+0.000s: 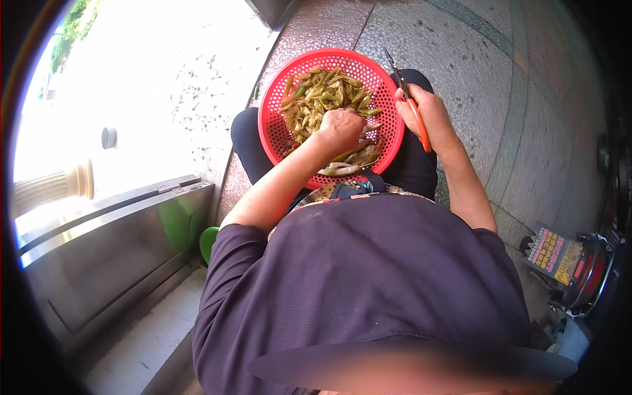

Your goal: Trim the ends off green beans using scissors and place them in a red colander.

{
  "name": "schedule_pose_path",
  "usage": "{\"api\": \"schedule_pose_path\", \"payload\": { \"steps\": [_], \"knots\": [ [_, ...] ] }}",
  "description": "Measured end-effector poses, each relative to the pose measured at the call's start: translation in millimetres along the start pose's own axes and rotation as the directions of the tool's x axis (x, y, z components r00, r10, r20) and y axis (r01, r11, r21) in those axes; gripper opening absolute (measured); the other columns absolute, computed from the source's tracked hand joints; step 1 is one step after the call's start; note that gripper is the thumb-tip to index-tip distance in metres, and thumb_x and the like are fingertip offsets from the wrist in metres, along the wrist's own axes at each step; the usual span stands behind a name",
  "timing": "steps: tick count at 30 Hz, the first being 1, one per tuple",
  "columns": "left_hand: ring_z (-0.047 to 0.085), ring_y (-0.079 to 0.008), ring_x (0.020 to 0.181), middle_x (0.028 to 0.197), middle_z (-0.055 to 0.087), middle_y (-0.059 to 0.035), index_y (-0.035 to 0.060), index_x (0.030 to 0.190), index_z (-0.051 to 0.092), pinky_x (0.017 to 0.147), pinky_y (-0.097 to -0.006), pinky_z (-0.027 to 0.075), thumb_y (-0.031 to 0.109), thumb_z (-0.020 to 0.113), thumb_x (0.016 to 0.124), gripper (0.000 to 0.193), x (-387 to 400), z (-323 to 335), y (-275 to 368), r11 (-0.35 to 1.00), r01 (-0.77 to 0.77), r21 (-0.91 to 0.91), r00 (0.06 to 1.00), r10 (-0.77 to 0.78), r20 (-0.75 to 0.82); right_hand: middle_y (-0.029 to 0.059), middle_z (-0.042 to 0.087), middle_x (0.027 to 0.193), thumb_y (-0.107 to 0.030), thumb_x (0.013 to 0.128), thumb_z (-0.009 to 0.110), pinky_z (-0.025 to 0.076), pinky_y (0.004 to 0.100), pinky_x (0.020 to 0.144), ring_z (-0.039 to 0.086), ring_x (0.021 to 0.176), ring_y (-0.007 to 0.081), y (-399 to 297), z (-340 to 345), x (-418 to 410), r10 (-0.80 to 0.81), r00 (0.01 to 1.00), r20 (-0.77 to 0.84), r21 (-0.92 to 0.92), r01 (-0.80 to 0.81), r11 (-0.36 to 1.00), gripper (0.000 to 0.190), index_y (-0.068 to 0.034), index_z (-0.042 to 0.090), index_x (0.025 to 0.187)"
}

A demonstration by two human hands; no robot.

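Observation:
A red perforated plastic basket rests on my lap, with many green and brownish pods, perhaps peppers, heaped in its far part. More of them lie in the near part. My left hand reaches into the basket with its fingers curled down at the pods; its fingertips are hidden, so a grip on one cannot be told. My right hand is closed around orange-handled scissors at the basket's right rim. Their dark blades point up and away, beyond the rim.
Small scraps lie on the speckled stone floor and on the bright ground at the left. A metal door stands at the lower left beside a green round object. At the lower right is part of a vehicle with a written plate.

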State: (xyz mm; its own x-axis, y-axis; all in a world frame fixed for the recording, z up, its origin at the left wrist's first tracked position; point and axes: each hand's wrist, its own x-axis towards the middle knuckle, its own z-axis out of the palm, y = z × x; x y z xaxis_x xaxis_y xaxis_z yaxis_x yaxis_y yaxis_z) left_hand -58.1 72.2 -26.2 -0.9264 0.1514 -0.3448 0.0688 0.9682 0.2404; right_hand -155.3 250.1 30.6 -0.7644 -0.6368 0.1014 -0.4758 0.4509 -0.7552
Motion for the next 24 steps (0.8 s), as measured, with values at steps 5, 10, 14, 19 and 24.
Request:
{"api": "schedule_pose_path", "payload": {
  "steps": [5, 10, 14, 19, 24],
  "knots": [
    [0.064, -0.0288, 0.086, 0.092, 0.061, -0.0134, 0.0168, 0.097, 0.068, 0.070, -0.0396, 0.052, 0.042, 0.065, 0.077, 0.032, 12, 7, 5, 0.989, -0.055, 0.138, 0.997, 0.048, 0.053, 0.0160, 0.064, 0.075, -0.008, 0.082, 0.063, 0.051, 0.0322, 0.062, 0.067, 0.069, 0.0247, -2, 2, -2, -0.053, 0.998, -0.015, 0.020, 0.054, 0.998, 0.012, -0.003, 0.059, 0.092],
    [0.063, -0.0274, 0.081, 0.088, 0.061, -0.0103, 0.0118, 0.088, 0.066, 0.067, -0.0397, 0.051, 0.029, 0.058, 0.081, 0.020, 7, 0, -4, 0.993, -0.108, 0.038, 0.991, 0.104, 0.085, 0.0167, 0.064, 0.076, -0.008, 0.082, 0.062, 0.051, 0.0329, 0.062, 0.067, 0.070, 0.0264, -2, 3, 0, -0.060, 0.998, 0.004, 0.025, 0.060, 0.998, 0.012, -0.002, 0.058, 0.092],
    [0.062, -0.0270, 0.079, 0.083, 0.060, -0.0069, 0.0114, 0.079, 0.062, 0.064, -0.0399, 0.051, 0.019, 0.053, 0.082, 0.012, -10, -12, -20, 0.996, -0.013, -0.085, 0.974, -0.007, -0.227, 0.0158, 0.064, 0.075, -0.008, 0.082, 0.061, 0.050, 0.0321, 0.063, 0.066, 0.069, 0.0245, -5, 3, 0, -0.060, 0.997, 0.050, 0.020, 0.059, 0.998, 0.012, -0.002, 0.059, 0.092],
    [0.063, -0.0257, 0.081, 0.082, 0.060, -0.0068, 0.0128, 0.084, 0.064, 0.065, -0.0393, 0.052, 0.021, 0.055, 0.082, 0.012, 0, -6, -9, 0.988, -0.156, -0.007, 0.985, 0.155, -0.080, 0.0175, 0.063, 0.072, -0.012, 0.081, 0.060, 0.051, 0.0374, 0.061, 0.065, 0.068, 0.0333, -7, 9, 2, -0.072, 0.997, 0.026, 0.101, 0.069, 0.993, 0.012, -0.004, 0.059, 0.089],
    [0.067, -0.0253, 0.075, 0.079, 0.066, -0.0097, 0.0103, 0.086, 0.065, 0.060, -0.0393, 0.052, 0.026, 0.062, 0.076, 0.019, 25, 1, 3, 0.952, -0.238, 0.190, 0.951, 0.189, 0.246, 0.0175, 0.064, 0.072, -0.013, 0.080, 0.060, 0.051, 0.0377, 0.061, 0.065, 0.068, 0.0331, -15, 14, 4, -0.113, 0.993, 0.041, 0.090, 0.109, 0.990, 0.012, -0.005, 0.060, 0.090]
  ]
}}
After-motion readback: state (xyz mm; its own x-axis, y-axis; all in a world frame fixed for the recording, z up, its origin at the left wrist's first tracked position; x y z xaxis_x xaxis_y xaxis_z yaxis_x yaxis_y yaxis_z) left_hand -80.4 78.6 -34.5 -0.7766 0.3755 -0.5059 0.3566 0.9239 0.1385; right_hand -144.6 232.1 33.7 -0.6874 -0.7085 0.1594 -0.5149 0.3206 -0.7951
